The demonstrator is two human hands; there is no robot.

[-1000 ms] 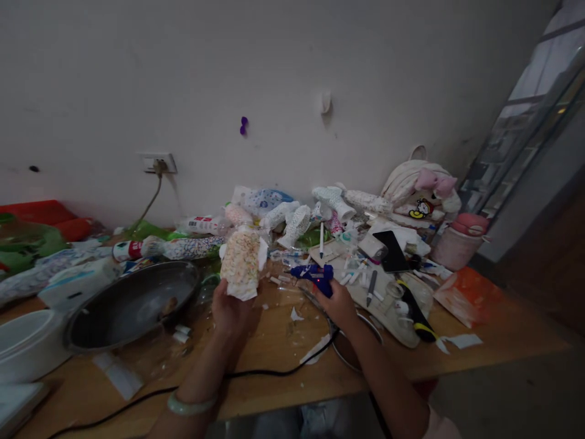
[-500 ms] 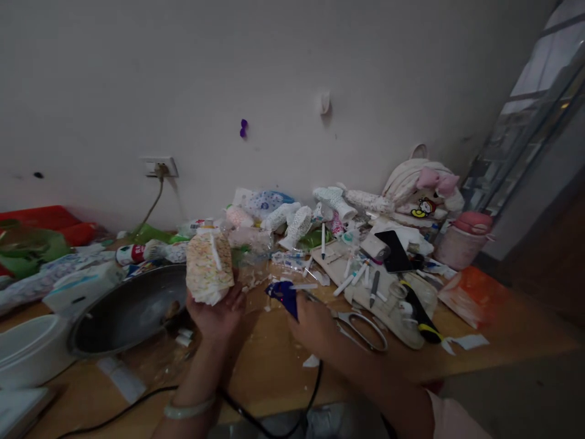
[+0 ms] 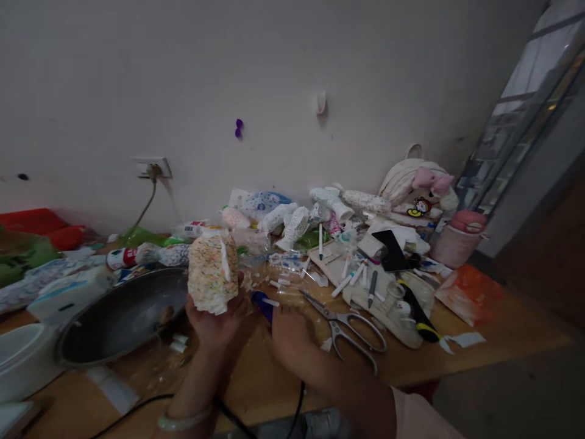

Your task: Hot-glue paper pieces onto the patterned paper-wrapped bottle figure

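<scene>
My left hand (image 3: 214,329) is closed round the lower part of an upright, cream block-like object (image 3: 211,274) with a bumpy, colour-speckled surface. A raised white streak runs down its front, and its lower edge is ragged white. In my right hand (image 3: 292,338) is a blue glue gun (image 3: 261,303), a white glue stick (image 3: 270,302) sticking out of it. Fingers hide most of its handle. The gun is close to the right of the speckled object, apart from it. Large scissors (image 3: 342,323) lie spread on the table beside my right hand.
A dark wide pan (image 3: 123,323) and a white tub (image 3: 27,360) stand at left. Wrapped bundles line the wall. Glue sticks, markers and a black phone (image 3: 392,250) lie at right near a backpack (image 3: 418,183). A black cord (image 3: 231,417) crosses the table's front.
The glue gun in my right hand has moved left and slightly down, closer to the speckled object, uncovering the scissors. My left hand still holds that object. The whole view has shifted slightly.
</scene>
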